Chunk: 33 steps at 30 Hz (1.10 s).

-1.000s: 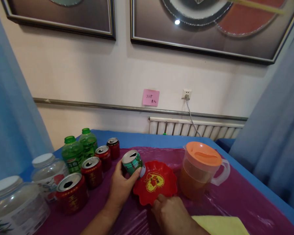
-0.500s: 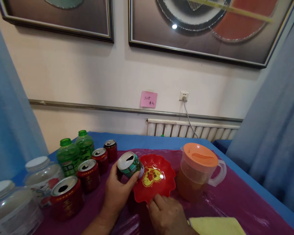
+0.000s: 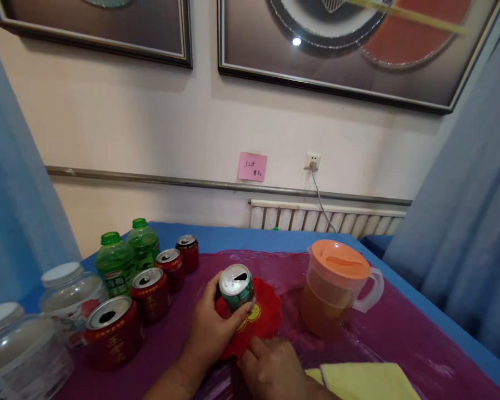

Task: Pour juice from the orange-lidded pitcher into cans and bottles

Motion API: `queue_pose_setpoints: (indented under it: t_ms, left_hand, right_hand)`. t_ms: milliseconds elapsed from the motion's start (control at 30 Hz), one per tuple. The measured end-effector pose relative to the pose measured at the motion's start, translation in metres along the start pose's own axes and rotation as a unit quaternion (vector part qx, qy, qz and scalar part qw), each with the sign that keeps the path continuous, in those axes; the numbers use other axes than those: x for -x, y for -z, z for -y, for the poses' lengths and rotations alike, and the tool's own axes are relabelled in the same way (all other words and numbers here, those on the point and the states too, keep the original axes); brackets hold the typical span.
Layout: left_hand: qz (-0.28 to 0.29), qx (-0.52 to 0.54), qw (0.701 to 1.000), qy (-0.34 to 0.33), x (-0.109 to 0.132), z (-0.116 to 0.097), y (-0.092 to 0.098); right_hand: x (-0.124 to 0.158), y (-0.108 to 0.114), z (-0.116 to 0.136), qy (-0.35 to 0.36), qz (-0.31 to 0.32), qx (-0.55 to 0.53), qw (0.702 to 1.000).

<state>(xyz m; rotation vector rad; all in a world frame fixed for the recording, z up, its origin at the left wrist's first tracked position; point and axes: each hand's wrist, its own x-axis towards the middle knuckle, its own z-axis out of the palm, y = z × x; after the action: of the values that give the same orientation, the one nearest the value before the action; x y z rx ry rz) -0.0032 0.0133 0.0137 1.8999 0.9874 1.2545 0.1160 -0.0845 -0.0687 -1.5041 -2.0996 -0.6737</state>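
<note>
Green can (image 3: 236,286), opened at the tab, sits at lower centre of the frame, tipped slightly over the red scalloped dish (image 3: 263,322). Left hand (image 3: 211,333) has its fingers clamped round the can body, thumb on the near side; right hand (image 3: 274,371), fingers curled together, pinches the dish's near rim. A sound pour would likely call for the can mouth kept over the dish centre and the dish held flat. At lower left stand four red cans (image 3: 113,332), two green bottles (image 3: 115,263) and two white-lidded jars (image 3: 69,295), close to the left forearm. Right of centre, the orange-lidded pitcher (image 3: 337,288) stands just beside the dish; a yellow cloth (image 3: 364,381) lies at the bottom edge.
</note>
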Motion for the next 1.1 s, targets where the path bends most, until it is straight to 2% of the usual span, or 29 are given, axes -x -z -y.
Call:
queue_pose_setpoints:
  t_ms: [167,400,600,667,733,833,933,967,1033,1100]
  left_hand:
    - [0.046,-0.016,0.999,-0.004,0.003,-0.004,-0.002]
    - [0.067,-0.026,0.997,-0.014,0.000,-0.003,-0.003]
    - [0.061,-0.028,0.997,-0.023,-0.003,0.002,-0.005]
    - [0.063,-0.029,0.997,-0.029,-0.004,0.003,-0.005]
    - [0.065,-0.033,0.997,-0.033,-0.005,0.005,-0.004]
    - [0.062,-0.042,0.997,-0.032,-0.007,0.008,-0.003]
    - [0.059,-0.051,0.997,-0.029,-0.008,0.010,-0.002]
    - [0.059,-0.053,0.996,-0.029,-0.008,0.010,-0.002]
    - [0.058,-0.056,0.996,-0.030,-0.009,0.011,-0.001]
    - [0.057,-0.055,0.996,-0.033,-0.010,0.012,-0.001]
  right_hand:
    - [-0.002,0.002,0.003,-0.020,0.024,-0.006,0.999]
    - [-0.005,0.018,0.002,-0.037,0.037,-0.035,0.998]
    - [-0.008,0.023,-0.002,0.006,-0.007,-0.072,0.997]
    - [-0.005,0.025,-0.005,0.037,-0.032,-0.092,0.995]
    - [0.003,0.032,-0.008,0.037,-0.071,-0.114,0.990]
    - [0.023,0.056,-0.017,-0.030,-0.130,-0.150,0.980]
    - [0.052,0.086,-0.037,-0.105,-0.147,-0.195,0.964]
    - [0.063,0.095,-0.046,-0.150,-0.152,-0.204,0.955]
    - [0.084,0.106,-0.067,-0.265,-0.175,-0.221,0.922]
    - [0.100,0.109,-0.087,-0.390,-0.248,-0.231,0.857]
